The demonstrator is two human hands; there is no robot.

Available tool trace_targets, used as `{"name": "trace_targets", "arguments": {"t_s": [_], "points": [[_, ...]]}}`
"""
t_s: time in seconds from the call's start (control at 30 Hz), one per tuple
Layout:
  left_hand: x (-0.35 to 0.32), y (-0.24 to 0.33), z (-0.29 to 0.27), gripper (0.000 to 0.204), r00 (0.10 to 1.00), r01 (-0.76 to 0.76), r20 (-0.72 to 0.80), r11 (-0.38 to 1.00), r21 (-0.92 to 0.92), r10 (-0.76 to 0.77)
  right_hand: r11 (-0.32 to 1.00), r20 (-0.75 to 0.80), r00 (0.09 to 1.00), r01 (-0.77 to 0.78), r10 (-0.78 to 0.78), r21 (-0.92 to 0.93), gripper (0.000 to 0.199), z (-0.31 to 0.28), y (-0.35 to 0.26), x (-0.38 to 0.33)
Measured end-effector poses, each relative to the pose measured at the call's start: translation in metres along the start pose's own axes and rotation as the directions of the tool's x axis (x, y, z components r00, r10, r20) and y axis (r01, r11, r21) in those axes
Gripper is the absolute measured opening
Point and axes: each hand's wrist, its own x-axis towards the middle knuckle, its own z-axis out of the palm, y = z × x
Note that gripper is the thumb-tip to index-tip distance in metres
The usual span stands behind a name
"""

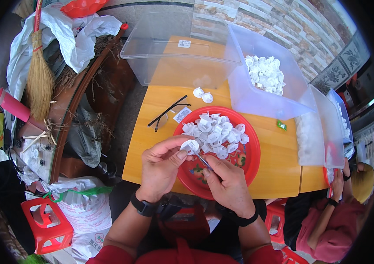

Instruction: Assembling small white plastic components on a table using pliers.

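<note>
Between the thumb and fingers of my left hand (160,169) is a round white plastic piece (190,146), held over the left side of a red round tray (254,171). My right hand (231,187) grips a thin tool with a slim metal shaft (203,161); its tip reaches to the lower right edge of the piece. Whether the tip touches it I cannot tell, and my fingers hide the handle. Many similar white plastic pieces (215,132) lie heaped in the tray, beyond both hands. A patterned tray bottom shows beneath the tool.
Black-framed glasses (169,112), two white discs (203,95) and a small green packet (281,125) lie on the yellow table (152,132). Behind stand a clear box (143,66) and a bluish box (266,103) holding white pieces. A co-worker's hand (337,185) is at right.
</note>
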Motion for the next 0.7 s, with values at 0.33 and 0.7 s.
{"name": "trace_targets", "arguments": {"t_s": [0.33, 0.7], "points": [[-0.001, -0.001, -0.001, 0.026, 1.000, -0.004, 0.001, 1.000, -0.003, 0.004, 0.989, 0.054, 0.998, -0.052, 0.045, 0.141, 0.029, 0.003, 0.008, -0.002], [-0.002, -0.003, -0.001, 0.028, 1.000, 0.021, -0.004, 0.994, -0.103, -0.022, 0.930, 0.139, 0.972, -0.221, 0.187, 0.293, 0.030, -0.002, 0.001, 0.000]]}}
